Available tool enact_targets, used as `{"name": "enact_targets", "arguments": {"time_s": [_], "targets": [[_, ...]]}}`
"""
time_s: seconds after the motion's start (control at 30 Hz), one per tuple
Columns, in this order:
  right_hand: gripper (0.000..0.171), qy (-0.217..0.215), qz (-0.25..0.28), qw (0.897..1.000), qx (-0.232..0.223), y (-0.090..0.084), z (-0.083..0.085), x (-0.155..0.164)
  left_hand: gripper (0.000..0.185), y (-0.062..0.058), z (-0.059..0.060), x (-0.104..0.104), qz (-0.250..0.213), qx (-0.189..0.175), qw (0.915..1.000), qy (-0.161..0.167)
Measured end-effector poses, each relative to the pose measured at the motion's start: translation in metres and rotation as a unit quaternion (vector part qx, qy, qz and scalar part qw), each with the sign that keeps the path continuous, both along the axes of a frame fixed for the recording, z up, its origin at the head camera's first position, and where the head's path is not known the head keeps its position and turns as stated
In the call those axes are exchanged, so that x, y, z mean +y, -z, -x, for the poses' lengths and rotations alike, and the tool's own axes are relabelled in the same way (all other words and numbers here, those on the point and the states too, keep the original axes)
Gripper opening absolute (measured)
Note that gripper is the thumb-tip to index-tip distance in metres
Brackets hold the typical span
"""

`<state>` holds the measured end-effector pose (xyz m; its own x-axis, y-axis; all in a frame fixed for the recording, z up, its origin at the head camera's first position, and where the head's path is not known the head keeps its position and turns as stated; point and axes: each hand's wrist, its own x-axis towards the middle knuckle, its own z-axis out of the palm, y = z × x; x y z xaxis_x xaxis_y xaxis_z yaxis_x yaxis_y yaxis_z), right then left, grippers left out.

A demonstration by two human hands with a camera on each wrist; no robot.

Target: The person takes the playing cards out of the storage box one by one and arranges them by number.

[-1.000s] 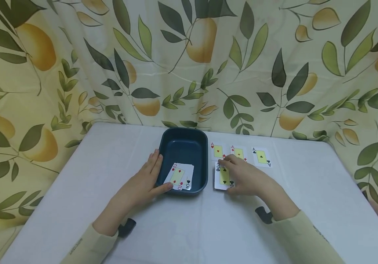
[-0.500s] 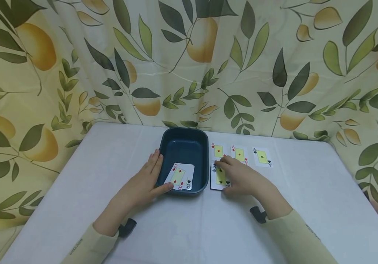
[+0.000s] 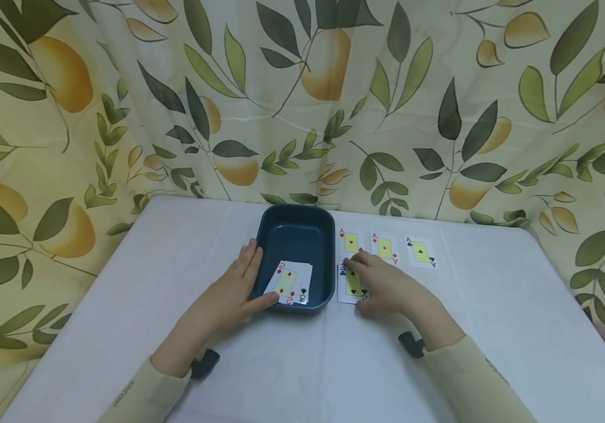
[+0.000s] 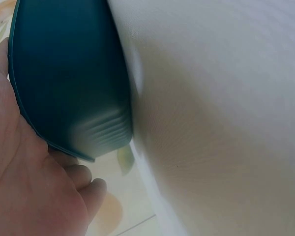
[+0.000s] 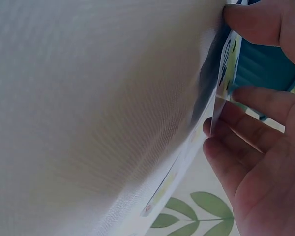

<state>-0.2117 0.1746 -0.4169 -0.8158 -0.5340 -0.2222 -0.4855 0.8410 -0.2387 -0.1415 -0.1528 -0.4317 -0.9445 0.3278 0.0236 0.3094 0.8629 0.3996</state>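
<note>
A dark blue tray (image 3: 294, 239) stands on the white table. In it lie several playing cards (image 3: 286, 282), the two of diamonds on top. My left hand (image 3: 231, 285) rests with straight fingers along the tray's left side, its thumb across the near left corner. To the right of the tray, my right hand (image 3: 387, 285) holds a clubs playing card (image 3: 351, 286) face up, close over the table. In the right wrist view the thumb (image 5: 258, 22) is at one edge of this card and fingertips (image 5: 219, 152) at the opposite edge.
Behind the right hand three aces lie in a row: hearts (image 3: 350, 241), diamonds (image 3: 383, 245) and clubs (image 3: 420, 251). A curtain (image 3: 302, 135) printed with fruit and leaves hangs along the table's far edge. White cloth (image 3: 292, 370) covers the table.
My right hand has shifted slightly left toward the tray with the clubs card, then almost stopped. The dark shadow at the card's edge has shrunk. The left hand has stayed on the tray.
</note>
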Motion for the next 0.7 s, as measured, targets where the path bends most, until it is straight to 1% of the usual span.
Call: {"name": "enact_targets", "arguments": {"time_s": [0.07,0.33,0.47,0.57,0.7], "targets": [[0.088,-0.002,0.0,1.0,0.0,0.0,0.0,0.0,0.1,0.0,0.0,0.0,0.0,-0.001,1.0,-0.001],[0.089,0.019,-0.003,1.0,-0.012,0.003,0.0,0.0,0.102,-0.002,0.0,0.001,-0.002,-0.012,0.9999,-0.002],[0.09,0.017,-0.003,1.0,-0.005,0.003,0.001,0.002,0.102,-0.003,0.0,0.001,-0.003,-0.012,0.9999,-0.001],[0.091,0.01,0.008,1.0,0.013,-0.002,0.002,0.006,0.102,-0.003,0.0,0.001,-0.003,-0.014,0.9999,-0.001],[0.092,0.006,0.041,0.999,0.028,-0.017,0.002,0.011,0.102,-0.003,0.001,0.001,-0.001,-0.018,0.9998,-0.002]]}}
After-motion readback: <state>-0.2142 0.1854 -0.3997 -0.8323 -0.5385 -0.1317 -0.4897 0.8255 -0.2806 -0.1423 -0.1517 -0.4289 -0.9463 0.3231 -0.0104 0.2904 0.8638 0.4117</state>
